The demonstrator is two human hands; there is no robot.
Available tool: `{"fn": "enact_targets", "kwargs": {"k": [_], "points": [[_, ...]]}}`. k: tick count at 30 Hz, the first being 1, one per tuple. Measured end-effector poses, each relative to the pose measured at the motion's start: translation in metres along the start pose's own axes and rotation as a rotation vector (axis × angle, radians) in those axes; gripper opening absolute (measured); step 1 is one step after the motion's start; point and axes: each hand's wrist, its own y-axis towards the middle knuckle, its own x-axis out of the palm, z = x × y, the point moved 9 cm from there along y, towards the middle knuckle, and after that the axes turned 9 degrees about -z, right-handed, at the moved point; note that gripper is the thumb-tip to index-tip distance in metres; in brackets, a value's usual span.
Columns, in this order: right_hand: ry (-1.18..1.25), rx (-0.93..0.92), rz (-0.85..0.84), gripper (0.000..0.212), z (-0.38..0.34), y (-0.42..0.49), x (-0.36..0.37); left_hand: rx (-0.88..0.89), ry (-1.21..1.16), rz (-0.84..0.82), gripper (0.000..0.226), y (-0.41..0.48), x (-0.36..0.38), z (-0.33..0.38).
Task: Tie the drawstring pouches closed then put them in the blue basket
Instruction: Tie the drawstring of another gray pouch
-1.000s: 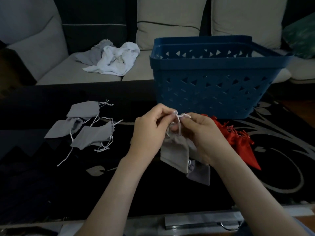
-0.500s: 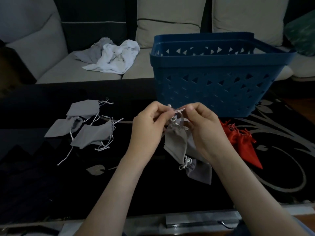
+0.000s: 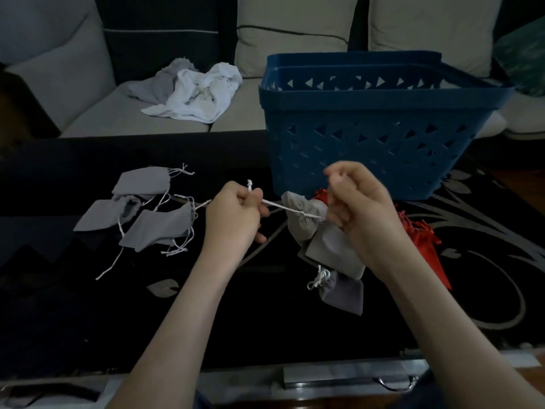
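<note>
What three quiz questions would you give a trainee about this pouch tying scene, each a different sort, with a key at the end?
1. True or false: the left hand and right hand pull a white drawstring taut at the neck of a grey pouch.
2. Relative to the blue basket, the red pouches lie: A inside it; B on the table beside its base; C on its rim.
3. How many grey pouches lie grouped left of the left hand?
Key: 1 true; 2 B; 3 three.
</note>
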Motion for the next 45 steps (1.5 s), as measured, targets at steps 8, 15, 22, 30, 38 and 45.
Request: {"fn": "enact_targets", "kwargs": {"k": [8,15,22,30,38,45], "points": [[-0.660,0.061,-0.191,0.014,0.017,0.000,0.023,0.177,-0.396,-0.363,0.012,-0.016,0.030,0.032],[-0.149,0.190,-0.271,0.009,0.034,-0.002,0.038,0.253,-0.254,-0.401,0.024,-0.013,0.028,0.031],[-0.247,0.161,-0.167,0.013,0.026,-0.003,0.031,0.239,-0.060,-0.251,0.030,-0.007,0.013,0.021],[-0.006,0.151,-0.127,0.006,0.029,-0.003,0.030,0.321,0.127,-0.163,0.008,-0.013,0.011,0.030],[-0.107,0.063,-0.067,0.017,0.025,0.000,0.028,0.326,0.066,-0.161,0.015,-0.016,0.022,0.030],[-0.160,-0.031,0.003,0.017,0.014,-0.001,0.022,0.299,-0.010,-0.319,0.017,-0.018,0.032,0.032]]}}
